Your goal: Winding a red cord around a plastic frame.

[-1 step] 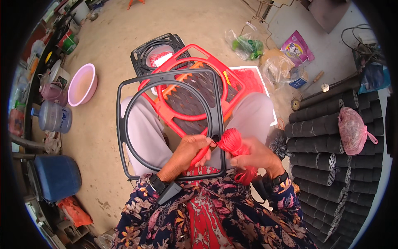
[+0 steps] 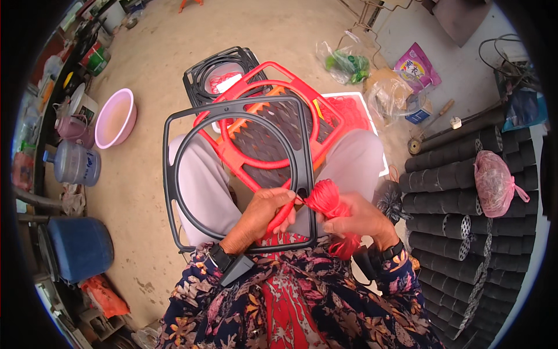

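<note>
A black frame (image 2: 168, 174) with a round ring inside rests tilted across my lap. At its lower right side, my left hand (image 2: 268, 210) is closed, thumb and fingers pinching at the red cord by the frame's side bar. A smooth red strip under these fingers is partly hidden, so I cannot tell whether it is cord. My right hand (image 2: 363, 216) is closed around a bundle of red cord (image 2: 329, 198), just right of the bar; a loose end hangs below the palm. Beyond lies a similar red frame (image 2: 334, 131), partly covered by the black one.
A black frame with coiled black cord (image 2: 195, 81) lies ahead. Red cord sits in a white box (image 2: 374, 122) at right. Dark cylinders (image 2: 442, 198) are stacked on the right, a pink bag (image 2: 494, 183) on top. A pink basin (image 2: 132, 116) and blue bucket (image 2: 87, 247) stand left.
</note>
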Available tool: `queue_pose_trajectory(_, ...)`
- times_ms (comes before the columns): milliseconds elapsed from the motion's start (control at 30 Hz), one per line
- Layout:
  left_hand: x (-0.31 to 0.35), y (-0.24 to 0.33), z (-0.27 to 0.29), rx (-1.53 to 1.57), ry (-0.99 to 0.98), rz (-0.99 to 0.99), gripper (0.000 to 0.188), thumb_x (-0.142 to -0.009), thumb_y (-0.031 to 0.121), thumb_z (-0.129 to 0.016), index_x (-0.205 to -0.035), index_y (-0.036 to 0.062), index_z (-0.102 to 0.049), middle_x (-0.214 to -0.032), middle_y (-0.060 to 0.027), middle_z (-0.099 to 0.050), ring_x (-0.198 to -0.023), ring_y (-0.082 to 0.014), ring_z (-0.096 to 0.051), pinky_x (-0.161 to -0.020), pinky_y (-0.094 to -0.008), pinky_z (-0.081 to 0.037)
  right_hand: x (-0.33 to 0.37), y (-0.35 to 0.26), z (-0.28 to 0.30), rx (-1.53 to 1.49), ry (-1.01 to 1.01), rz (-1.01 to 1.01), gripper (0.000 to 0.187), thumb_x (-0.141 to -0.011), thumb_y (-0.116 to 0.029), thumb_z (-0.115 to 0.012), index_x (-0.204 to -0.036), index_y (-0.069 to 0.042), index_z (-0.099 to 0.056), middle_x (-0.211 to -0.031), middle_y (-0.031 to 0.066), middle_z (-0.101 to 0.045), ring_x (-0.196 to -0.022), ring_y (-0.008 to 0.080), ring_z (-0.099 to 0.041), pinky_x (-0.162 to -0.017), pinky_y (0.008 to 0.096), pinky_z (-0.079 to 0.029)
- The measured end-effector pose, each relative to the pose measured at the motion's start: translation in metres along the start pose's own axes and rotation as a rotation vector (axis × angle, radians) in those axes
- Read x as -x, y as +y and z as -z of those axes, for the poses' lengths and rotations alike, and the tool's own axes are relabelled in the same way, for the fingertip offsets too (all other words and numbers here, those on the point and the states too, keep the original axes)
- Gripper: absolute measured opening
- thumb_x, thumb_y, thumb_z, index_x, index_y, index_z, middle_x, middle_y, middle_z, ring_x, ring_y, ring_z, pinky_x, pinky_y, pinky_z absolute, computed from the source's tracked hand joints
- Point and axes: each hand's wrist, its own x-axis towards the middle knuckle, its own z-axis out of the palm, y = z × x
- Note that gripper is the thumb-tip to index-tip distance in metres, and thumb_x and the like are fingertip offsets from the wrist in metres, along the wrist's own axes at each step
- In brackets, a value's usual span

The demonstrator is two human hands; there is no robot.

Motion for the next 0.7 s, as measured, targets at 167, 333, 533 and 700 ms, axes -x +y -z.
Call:
queue_pose_trajectory(167,-0.0012,-0.0006,0.0022,0.173,0.001,-0.012,0.017,-0.095,0.018,-0.05,-0.093,0.0005,-0.052,-0.062,-0.0159,-0.062,-0.037,-0.0186,-0.051,-0.032,-0.0265,-0.037,-0.0011,0.0104,0.0052,-0.099,0.091,0.01,0.02,-0.082,-0.014,-0.069,-0.096,-0.003,-0.06,-0.069,-0.0021,-0.055,-0.054,0.0065,-0.05,-0.051,0.023,-0.04)
queue_pose_trajectory(333,-0.003,-0.002,0.0013,0.182,0.013,-0.007,0.013,-0.091,0.012,-0.051,-0.089,-0.0001,-0.052,-0.061,-0.0169,-0.061,-0.036,-0.0194,-0.05,-0.03,-0.0273,-0.036,-0.0024,0.0102,0.0032,-0.08,0.112,-0.008,0.02,-0.082,-0.015,-0.069,-0.096,-0.003,-0.06,-0.07,-0.0017,-0.055,-0.054,0.0065,-0.049,-0.05,0.0232,-0.04)
queue_pose_trajectory(533,-0.0033,-0.0039,0.0009,0.179,0.025,-0.029,0.01,-0.087,0.009,-0.051,-0.084,-0.0004,-0.052,-0.06,-0.0168,-0.061,-0.034,-0.0191,-0.049,-0.028,-0.0277,-0.035,0.0014,0.0071,0.0006,-0.072,0.042,-0.033,0.02,-0.082,-0.015,-0.069,-0.096,-0.003,-0.06,-0.072,-0.002,-0.055,-0.057,0.0063,-0.05,-0.052,0.0227,-0.04)
queue_pose_trajectory(700,-0.0031,-0.004,0.0004,0.214,0.015,-0.024,0.011,-0.088,0.009,-0.053,-0.083,-0.0004,-0.053,-0.059,-0.0144,-0.06,-0.034,-0.0175,-0.048,-0.029,-0.0272,-0.034,0.0017,0.0097,0.0017,-0.048,0.041,-0.027,0.019,-0.082,-0.014,-0.068,-0.095,-0.003,-0.061,-0.072,-0.0017,-0.056,-0.057,0.0063,-0.05,-0.054,0.0225,-0.041)
